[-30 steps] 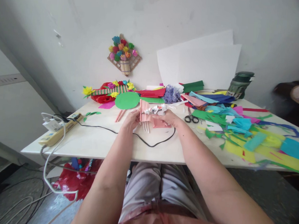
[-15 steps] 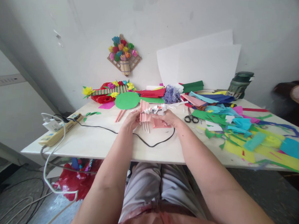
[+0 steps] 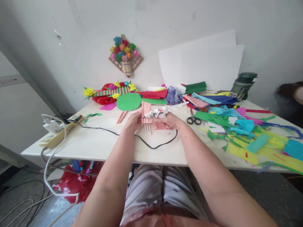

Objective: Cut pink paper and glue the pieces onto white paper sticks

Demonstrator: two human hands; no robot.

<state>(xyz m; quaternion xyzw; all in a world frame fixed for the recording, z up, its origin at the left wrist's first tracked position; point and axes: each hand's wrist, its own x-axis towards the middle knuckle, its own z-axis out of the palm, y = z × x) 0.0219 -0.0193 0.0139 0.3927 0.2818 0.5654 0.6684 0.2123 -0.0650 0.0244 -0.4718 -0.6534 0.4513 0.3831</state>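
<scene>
My left hand (image 3: 133, 121) pinches the side of a small pink crepe paper strip (image 3: 146, 108) held just above the table. In my right hand (image 3: 172, 120) is a white glue gun (image 3: 157, 112) with red and dark markings, its nozzle pointing left against the pink paper. A black cord (image 3: 153, 147) curves over the table up to this hand. Below the hands lie several pale thin sticks (image 3: 147, 128) and a flat pink paper piece (image 3: 163, 126). Two pink rolled sticks (image 3: 121, 117) rest left of my left hand. My fingertips are partly hidden behind the paper and gun.
Black-handled scissors (image 3: 194, 120) lie right of my right hand, beside scattered coloured paper (image 3: 243, 133). A green paper disc (image 3: 128, 102) and purple yarn (image 3: 174, 96) sit behind. A power strip (image 3: 59, 134) is at the left edge, a dark bottle (image 3: 243, 86) at the back right.
The glue gun has shifted slightly left and tilted along the pink paper, which stays in my left hand. Both arms remain nearly where they were.
</scene>
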